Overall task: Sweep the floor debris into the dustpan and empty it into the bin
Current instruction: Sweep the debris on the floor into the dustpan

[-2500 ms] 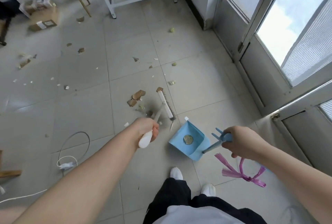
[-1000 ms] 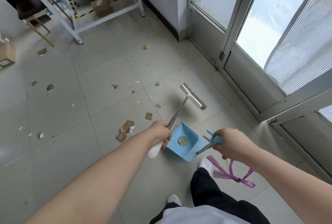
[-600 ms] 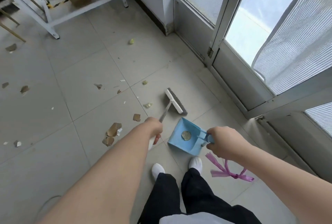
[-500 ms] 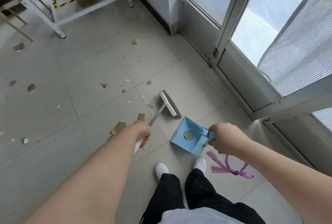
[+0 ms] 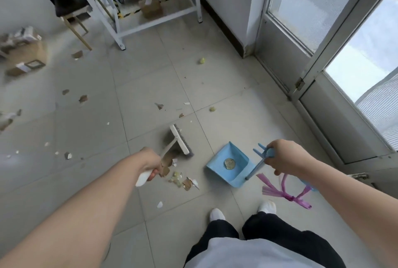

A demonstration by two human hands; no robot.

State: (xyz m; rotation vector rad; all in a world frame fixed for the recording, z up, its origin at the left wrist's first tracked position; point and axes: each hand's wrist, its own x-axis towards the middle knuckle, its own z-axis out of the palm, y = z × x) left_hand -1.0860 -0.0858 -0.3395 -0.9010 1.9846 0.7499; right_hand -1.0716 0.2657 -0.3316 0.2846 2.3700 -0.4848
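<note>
Left hand (image 5: 150, 163): fingers wrapped round the white grip of the short broom with a white head and grey bristles (image 5: 179, 141). The broom head sits on the grey tiled floor (image 5: 150, 87), on the far side of a small pile of brown cardboard scraps and pale bits (image 5: 178, 178).

Right hand (image 5: 282, 157): we note it closed round the top of the blue handle (image 5: 259, 165) of the light-blue plastic dustpan (image 5: 233, 152). The pan rests on the floor to the right of the pile and apart from it, open mouth turned toward the broom. One round greenish-brown piece (image 5: 229, 163) lies inside.

We see more scraps scattered over the far tiles. A pink plastic tie (image 5: 284, 192) lies near the white shoes (image 5: 217, 214).
</note>
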